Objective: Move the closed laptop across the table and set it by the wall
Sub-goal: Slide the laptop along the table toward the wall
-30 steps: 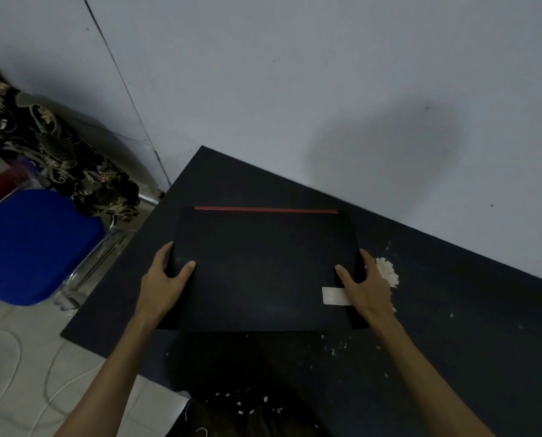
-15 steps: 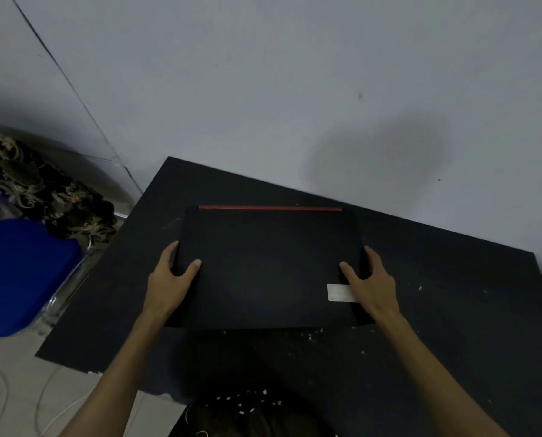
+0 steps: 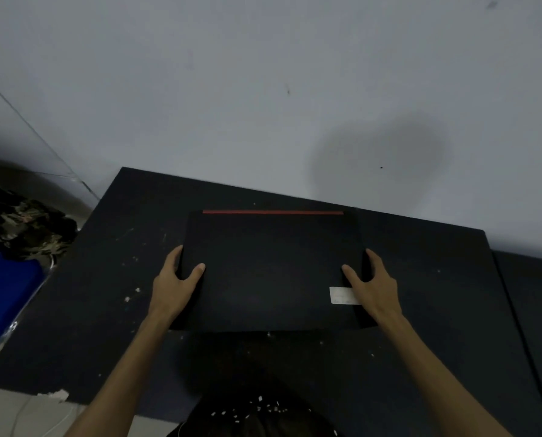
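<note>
Black and closed, the laptop [image 3: 272, 269] lies flat on the dark table [image 3: 105, 279], its red strip [image 3: 272, 212] toward the wall [image 3: 263, 89]. The left hand [image 3: 173, 287] grips its left edge, the right hand [image 3: 375, 287] its right edge beside a white sticker [image 3: 340, 295].

hidden: your left hand [image 3: 172, 287] and right hand [image 3: 373, 287] curl their fingers under the laptop [image 3: 272, 269] sides, out of sight | unreadable: white sticker [image 3: 342, 295], half under your right thumb | cropped: blue seat [image 3: 1, 298] at left edge
</note>
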